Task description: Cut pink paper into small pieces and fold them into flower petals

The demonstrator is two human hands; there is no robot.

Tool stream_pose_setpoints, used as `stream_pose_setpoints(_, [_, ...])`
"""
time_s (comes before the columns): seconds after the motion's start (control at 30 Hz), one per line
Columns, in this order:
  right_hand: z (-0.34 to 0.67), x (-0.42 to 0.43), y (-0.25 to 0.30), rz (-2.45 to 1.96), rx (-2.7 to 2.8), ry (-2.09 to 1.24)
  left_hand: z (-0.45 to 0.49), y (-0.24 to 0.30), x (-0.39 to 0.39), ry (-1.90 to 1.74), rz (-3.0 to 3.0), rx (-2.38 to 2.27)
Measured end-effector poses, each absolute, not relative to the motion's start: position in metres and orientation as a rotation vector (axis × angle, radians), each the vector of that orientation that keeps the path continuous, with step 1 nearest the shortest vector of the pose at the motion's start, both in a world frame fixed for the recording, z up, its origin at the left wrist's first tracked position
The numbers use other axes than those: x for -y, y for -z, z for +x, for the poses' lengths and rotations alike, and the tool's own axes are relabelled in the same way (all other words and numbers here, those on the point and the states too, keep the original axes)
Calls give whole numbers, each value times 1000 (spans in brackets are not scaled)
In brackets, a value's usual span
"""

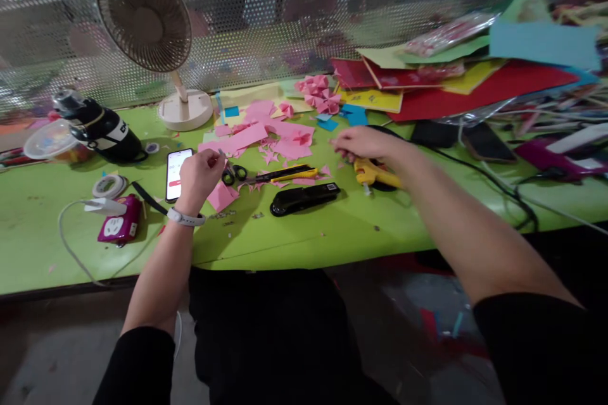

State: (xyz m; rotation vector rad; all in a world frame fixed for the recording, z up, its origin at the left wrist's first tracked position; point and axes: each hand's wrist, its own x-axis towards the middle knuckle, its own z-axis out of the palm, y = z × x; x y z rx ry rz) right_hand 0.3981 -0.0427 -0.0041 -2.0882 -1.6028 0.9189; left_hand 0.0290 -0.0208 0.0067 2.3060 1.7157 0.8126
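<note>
My left hand (199,178) is closed in a loose fist over a pink paper piece (221,196) on the green table (308,234), and seems to pinch a thin stick, beside the phone (177,174) and the scissors (234,173). My right hand (361,143) reaches forward, fingers curled down onto the table near pink paper scraps (289,142), just above a yellow glue gun (373,174). What its fingers hold is too small to make out. A black stapler (304,197) and a yellow utility knife (289,174) lie between my hands.
A small fan (147,19) stands at the back left, a black bottle (102,130) and plastic tub left of it. Tape roll (109,185), magenta power strip (118,224). Stacked coloured paper (456,85) fills the right; black cables (498,186) cross there. Folded pink flowers (317,93) sit behind.
</note>
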Motion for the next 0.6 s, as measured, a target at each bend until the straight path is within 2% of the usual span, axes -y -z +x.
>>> stream_pose_setpoints(0.1, [387, 31, 5, -2099, 1525, -739, 26, -12, 21, -607, 2297, -1955])
stream_pose_setpoints(0.27, [351, 13, 19, -2197, 1789, -567, 15, -11, 16, -263, 2275, -2086])
stream_pose_setpoints(0.5, [341, 23, 11, -2217, 1961, -275, 18, 7, 9, -410, 2335, -1893])
stream_pose_setpoints(0.6, [339, 40, 6, -2115, 1969, -229, 20, 15, 4, -352, 2344, -1872])
